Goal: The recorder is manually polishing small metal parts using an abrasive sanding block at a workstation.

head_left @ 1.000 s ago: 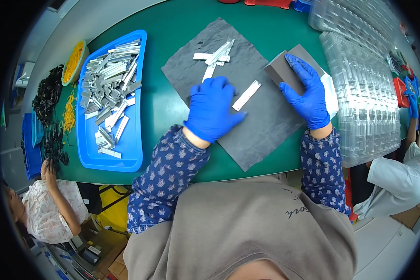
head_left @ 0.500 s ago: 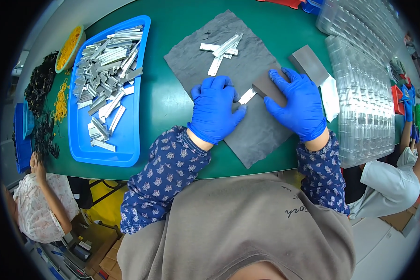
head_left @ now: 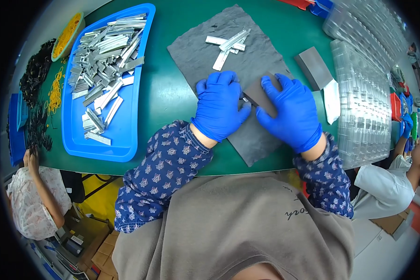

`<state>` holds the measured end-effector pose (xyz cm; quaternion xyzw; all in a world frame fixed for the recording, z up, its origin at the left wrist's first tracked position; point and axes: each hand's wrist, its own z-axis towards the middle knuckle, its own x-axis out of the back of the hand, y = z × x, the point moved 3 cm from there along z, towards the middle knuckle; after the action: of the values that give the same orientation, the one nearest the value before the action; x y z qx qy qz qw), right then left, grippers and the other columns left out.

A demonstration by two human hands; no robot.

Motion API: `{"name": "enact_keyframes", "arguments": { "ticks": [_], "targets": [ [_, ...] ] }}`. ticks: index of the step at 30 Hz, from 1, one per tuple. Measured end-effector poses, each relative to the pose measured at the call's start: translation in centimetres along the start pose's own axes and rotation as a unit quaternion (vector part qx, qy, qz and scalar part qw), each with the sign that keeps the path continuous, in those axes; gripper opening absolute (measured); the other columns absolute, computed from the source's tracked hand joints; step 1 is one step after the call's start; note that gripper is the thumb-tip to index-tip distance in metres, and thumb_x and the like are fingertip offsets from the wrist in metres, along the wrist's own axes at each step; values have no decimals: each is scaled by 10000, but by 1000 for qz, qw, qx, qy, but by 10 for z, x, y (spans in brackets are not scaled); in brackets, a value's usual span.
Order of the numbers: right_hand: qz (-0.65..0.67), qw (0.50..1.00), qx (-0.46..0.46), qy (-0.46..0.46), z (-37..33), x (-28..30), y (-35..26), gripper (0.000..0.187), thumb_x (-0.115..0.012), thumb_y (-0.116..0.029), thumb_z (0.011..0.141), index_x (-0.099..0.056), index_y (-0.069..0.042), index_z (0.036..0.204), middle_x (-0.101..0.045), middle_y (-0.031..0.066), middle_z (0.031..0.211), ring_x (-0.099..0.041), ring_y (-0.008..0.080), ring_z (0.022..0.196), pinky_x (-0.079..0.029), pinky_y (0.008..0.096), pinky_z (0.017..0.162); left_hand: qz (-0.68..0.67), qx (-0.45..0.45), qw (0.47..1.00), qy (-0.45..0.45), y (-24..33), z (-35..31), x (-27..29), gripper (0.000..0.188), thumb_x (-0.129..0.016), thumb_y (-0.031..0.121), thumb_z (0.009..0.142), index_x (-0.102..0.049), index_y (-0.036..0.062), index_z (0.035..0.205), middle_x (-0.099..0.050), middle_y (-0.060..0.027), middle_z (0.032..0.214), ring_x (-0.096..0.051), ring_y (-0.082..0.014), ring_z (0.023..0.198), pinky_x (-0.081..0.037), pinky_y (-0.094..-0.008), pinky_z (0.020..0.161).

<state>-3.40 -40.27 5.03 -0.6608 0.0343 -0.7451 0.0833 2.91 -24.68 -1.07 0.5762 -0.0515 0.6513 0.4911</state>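
My left hand [head_left: 220, 106], in a blue glove, is closed with its fingers curled on a dark grey sheet [head_left: 191, 49]. Between its thumb and fingers is the end of a small metal strip [head_left: 246, 100], mostly hidden. My right hand [head_left: 291, 109], also gloved in blue, grips a dark grey rectangular block [head_left: 258, 92], which lies over the strip with its left edge close to my left fingertips. Farther back on the sheet, several silvery metal strips [head_left: 221, 59] lie crossed in a small pile.
A blue tray [head_left: 131, 126] full of metal strips stands at left, beside yellow rubber bands [head_left: 56, 93] and black parts [head_left: 38, 126]. On the right are a second grey block [head_left: 312, 67], a white packet [head_left: 332, 101] and clear plastic trays [head_left: 363, 102]. Other people sit at both sides.
The block under my right hand has slid left over the metal strip, covering most of what showed before. Both hands are now closer together.
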Motion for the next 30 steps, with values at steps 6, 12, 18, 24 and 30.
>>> {"name": "enact_keyframes", "arguments": {
  "ticks": [6,12,18,24,30],
  "targets": [
    [-63,998,7,29,5,15,57,579,-714,-237,703,-624,-143,1266,-574,200,1263,-575,375,1069,-465,436,934,-41,-22,999,4,-7,1,3,203,-689,263,695,-636,126,835,-546,-31,1034,-501,-250,1009,-322,-430,860],
    [102,991,90,1,-5,13,51,635,-726,-168,652,-624,-169,1279,-525,153,1362,-513,369,1177,-386,433,1030,-68,-27,997,-32,-18,4,13,156,-693,226,712,-655,160,849,-561,-12,1061,-519,-244,1040,-328,-429,898],
    [75,990,117,-11,-10,4,47,656,-723,-157,636,-620,-183,1284,-514,133,1380,-502,359,1191,-363,433,1040,-68,-2,994,-85,-19,8,16,206,-721,221,724,-683,136,909,-580,-39,1094,-526,-258,1087,-340,-407,938],
    [40,992,116,-12,-5,1,35,649,-721,-171,646,-616,-210,1285,-497,105,1404,-494,344,1201,-353,426,1034,-73,4,992,-104,-18,12,17,213,-733,225,717,-682,135,904,-580,-37,1102,-521,-262,1098,-335,-410,944],
    [55,989,139,11,7,-10,22,644,-715,-176,657,-611,-219,1291,-482,94,1421,-489,338,1209,-340,419,1041,-73,10,993,-90,-19,10,17,218,-740,226,703,-676,140,892,-576,-32,1110,-521,-266,1099,-337,-413,938]
  ]
}}
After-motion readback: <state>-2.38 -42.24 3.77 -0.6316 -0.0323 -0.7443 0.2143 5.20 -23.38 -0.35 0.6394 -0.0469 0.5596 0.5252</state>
